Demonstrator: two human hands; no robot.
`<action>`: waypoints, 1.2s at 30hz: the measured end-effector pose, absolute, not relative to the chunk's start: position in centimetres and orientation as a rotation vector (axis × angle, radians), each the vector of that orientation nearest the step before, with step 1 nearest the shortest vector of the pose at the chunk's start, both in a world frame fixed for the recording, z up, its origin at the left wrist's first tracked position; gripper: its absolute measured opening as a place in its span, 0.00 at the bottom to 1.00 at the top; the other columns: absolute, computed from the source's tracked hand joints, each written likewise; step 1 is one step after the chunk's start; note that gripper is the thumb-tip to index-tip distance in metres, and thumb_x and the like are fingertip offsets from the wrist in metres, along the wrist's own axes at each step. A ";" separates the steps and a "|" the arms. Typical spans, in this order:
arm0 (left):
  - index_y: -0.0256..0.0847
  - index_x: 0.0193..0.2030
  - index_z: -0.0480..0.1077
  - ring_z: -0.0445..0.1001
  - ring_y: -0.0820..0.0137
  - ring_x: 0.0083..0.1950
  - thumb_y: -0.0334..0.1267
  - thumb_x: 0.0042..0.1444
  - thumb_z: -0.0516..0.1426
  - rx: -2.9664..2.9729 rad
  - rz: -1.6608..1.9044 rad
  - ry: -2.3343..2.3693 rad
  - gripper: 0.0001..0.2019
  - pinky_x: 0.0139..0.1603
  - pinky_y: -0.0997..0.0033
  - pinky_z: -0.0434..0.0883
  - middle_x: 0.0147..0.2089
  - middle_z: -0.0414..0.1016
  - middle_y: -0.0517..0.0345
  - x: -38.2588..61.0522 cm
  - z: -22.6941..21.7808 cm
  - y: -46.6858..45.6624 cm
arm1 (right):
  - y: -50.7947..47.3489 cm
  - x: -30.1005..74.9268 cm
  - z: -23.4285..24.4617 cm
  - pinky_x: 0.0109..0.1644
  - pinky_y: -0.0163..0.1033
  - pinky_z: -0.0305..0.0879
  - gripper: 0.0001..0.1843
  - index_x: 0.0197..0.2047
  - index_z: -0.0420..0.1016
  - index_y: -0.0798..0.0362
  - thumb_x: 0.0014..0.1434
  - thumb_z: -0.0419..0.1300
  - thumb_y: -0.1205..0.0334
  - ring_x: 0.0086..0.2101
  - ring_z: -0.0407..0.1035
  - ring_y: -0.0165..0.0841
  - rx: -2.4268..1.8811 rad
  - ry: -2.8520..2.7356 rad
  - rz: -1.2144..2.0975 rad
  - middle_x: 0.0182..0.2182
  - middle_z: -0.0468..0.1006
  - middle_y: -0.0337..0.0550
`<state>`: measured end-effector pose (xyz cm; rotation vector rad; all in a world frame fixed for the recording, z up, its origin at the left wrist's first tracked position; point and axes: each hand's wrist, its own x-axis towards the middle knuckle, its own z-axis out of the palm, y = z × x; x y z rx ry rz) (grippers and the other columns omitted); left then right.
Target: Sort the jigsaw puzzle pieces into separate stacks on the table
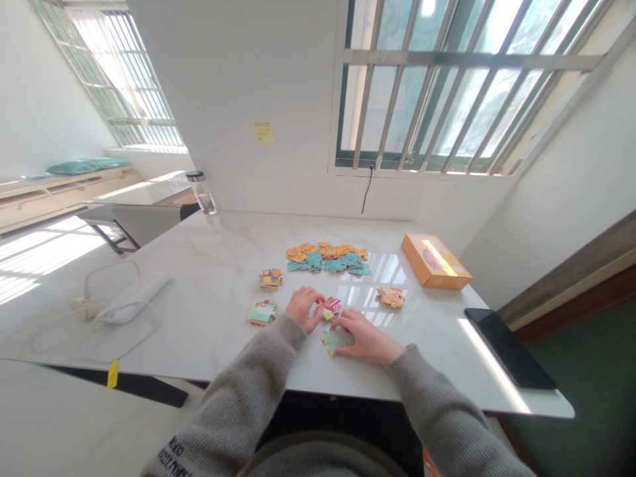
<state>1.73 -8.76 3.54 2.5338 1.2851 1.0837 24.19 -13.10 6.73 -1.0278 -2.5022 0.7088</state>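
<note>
My left hand [303, 308] has its thumb and forefinger closed at the left edge of a red-and-white puzzle piece [332, 307], which also shows some yellow. Nearer to me, my right hand [366, 336] curls its thumb and fingers round a light green puzzle piece [334, 340]; its fingertips partly cover it and lie close to the red one. On my left are a small stack of green puzzle pieces [262, 312] and, behind it, a stack of orange-and-blue puzzle pieces [271, 278]. A further puzzle stack [391, 297] lies to the right.
Orange piles [328, 251] and blue piles [308, 262] of puzzle pieces lie farther back on the white table [238, 245]. An orange box [436, 261] and a black tablet [509, 348] are at right. A power strip [134, 298] with cables and a bottle [201, 192] are at left.
</note>
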 end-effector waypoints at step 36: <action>0.44 0.44 0.73 0.73 0.63 0.43 0.57 0.48 0.67 2.793 0.532 0.938 0.23 0.49 0.64 0.64 0.38 0.74 0.58 4.2 2.8 -12.1 | -15.4 27.3 5.9 0.56 0.50 0.63 0.27 0.50 0.71 0.49 0.48 0.73 0.58 0.49 0.64 0.42 -1.330 -2.318 0.644 0.45 0.69 0.45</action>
